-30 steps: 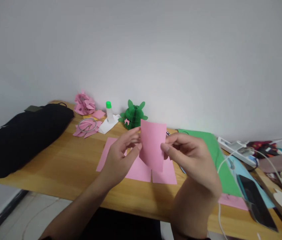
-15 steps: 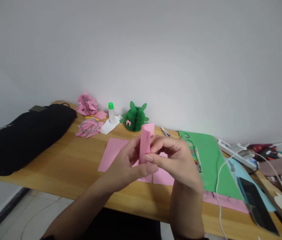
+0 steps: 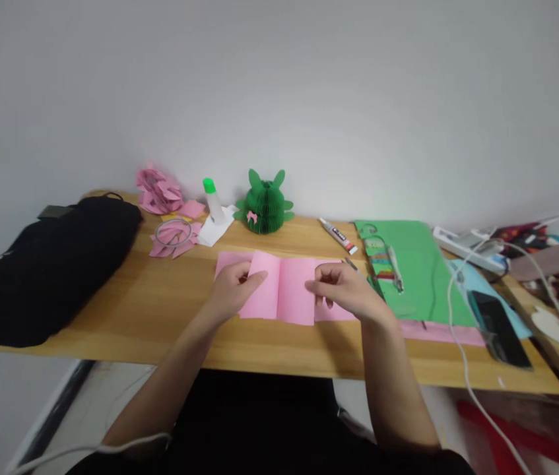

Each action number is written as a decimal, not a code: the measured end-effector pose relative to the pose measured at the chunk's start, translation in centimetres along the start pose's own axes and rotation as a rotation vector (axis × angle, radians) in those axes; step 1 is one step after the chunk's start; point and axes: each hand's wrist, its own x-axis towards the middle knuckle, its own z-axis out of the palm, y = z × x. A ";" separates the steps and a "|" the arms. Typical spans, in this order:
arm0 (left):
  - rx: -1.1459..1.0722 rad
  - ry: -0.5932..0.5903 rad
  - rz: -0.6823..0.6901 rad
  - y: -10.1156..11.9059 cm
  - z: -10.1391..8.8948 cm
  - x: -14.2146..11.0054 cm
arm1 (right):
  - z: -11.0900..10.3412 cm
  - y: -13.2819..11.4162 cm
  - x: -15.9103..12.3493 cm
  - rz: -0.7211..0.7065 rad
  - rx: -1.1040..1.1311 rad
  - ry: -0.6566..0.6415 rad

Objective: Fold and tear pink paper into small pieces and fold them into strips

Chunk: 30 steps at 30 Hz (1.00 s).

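Note:
A sheet of pink paper [image 3: 296, 290] with a crease down its middle is spread between my two hands, just over the table. My left hand [image 3: 234, 287] pinches its left edge, thumb on top. At the right edge, the thumb and fingers of my right hand [image 3: 341, 288] are pinched on the paper. More pink paper [image 3: 336, 310] lies flat beneath and shows on both sides of the held sheet.
Behind stand a green paper figure [image 3: 265, 208], a glue stick [image 3: 214, 201] and a pink paper ball [image 3: 158, 189]. A glue tube [image 3: 338, 236], green sheet [image 3: 422, 277], cable [image 3: 450, 300] and phone [image 3: 499, 330] lie right. A black bag [image 3: 56, 270] fills the left.
The pink paper, folded into a narrow upright strip before, is now opened out flat. My hands have moved apart and lower toward the table, and the view has shifted.

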 end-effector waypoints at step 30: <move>1.134 -0.300 0.623 -6.3 2.7 0.8 | 3.2 6.9 3.9 0.516 0.047 0.186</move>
